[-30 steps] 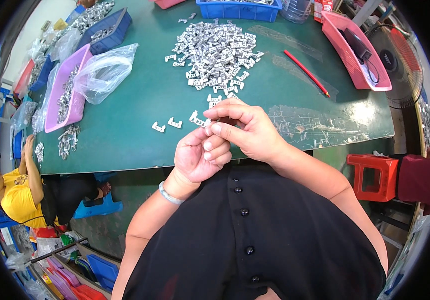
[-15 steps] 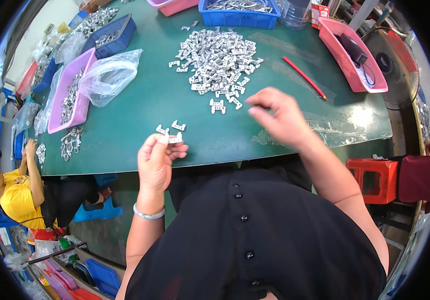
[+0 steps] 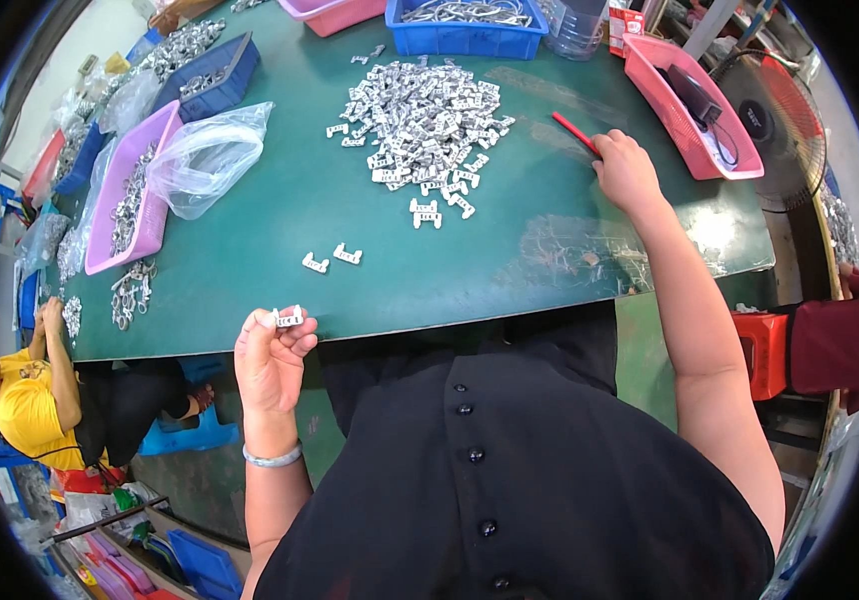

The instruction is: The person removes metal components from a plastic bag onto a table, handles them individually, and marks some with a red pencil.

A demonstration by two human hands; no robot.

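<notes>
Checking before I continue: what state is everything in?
Left hand: pinching white part
Right hand: at pencil, grip unclear
Pile: heaped, loose
Two near parts: lying separate
Purple basket: open, part-filled
Right basket: open, loaded
Far-centre blue bin: open, loaded
Clear bag: crumpled
Fan: spin unclear

Left hand (image 3: 272, 362) pinches whitish part (image 3: 291, 319); right hand (image 3: 627, 170) touches red pencil (image 3: 573, 130).

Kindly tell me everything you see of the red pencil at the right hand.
The red pencil is slim and straight, with a smooth-looking red body. It slants over the green table, right of the heap of metallic parts, its far end pointing away and leftward. The right hand touches it and covers its near end; tip and grip are hidden.
</notes>
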